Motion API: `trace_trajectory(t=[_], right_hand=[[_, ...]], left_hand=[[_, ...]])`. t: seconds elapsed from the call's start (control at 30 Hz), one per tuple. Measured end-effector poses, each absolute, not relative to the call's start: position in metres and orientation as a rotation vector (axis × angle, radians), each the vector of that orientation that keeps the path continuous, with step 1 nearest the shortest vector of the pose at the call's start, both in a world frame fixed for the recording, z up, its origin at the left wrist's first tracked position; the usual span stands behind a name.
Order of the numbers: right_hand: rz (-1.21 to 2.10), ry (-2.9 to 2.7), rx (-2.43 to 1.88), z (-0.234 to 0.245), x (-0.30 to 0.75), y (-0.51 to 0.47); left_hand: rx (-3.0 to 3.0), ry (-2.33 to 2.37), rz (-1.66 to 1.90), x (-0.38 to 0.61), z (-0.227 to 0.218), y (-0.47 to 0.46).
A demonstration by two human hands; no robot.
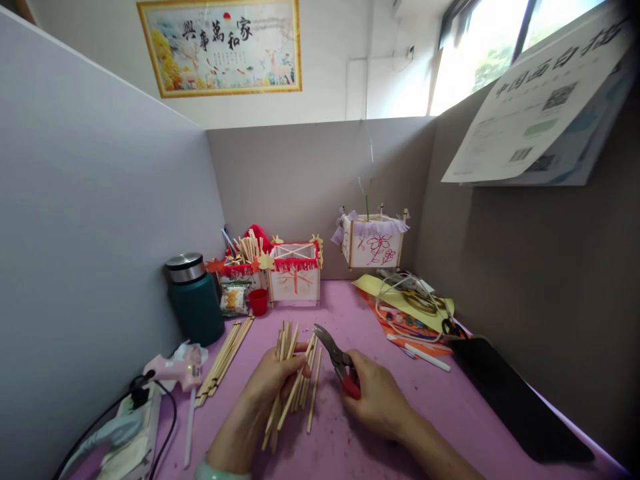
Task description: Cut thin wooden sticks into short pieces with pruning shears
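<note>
My left hand (280, 375) is closed round a loose bunch of thin wooden sticks (285, 343). More sticks of the same kind lie on the table just under and beside it, one single stick (315, 393) a little apart on the right. My right hand (377, 393) grips a pair of pliers (340, 360) with red handles; their dark metal jaws point up and left, close to the sticks. Part of the handles is hidden in my palm.
On the left are a hot glue gun (175, 370), a power strip (135, 427), bundled sticks (225, 360) and a teal flask (195, 307). Decorated lantern boxes (295, 283) stand behind; another lantern (377, 247) hangs. Right: markers (427, 357), scissors (453, 328), a black flat object (515, 400).
</note>
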State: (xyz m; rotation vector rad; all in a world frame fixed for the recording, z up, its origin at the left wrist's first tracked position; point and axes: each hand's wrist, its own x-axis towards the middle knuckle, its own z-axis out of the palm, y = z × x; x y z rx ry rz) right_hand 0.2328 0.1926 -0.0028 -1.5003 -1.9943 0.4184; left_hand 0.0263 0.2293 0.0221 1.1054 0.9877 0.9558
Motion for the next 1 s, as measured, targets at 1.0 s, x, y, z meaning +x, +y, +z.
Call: trace_trajectory(t=[1.0], right_hand=[[0.356, -2.075, -1.757, -0.002, 0.229, 0.203]], left_hand=[[0.775, 0.866, 0.922, 0.031, 0.019, 0.23]])
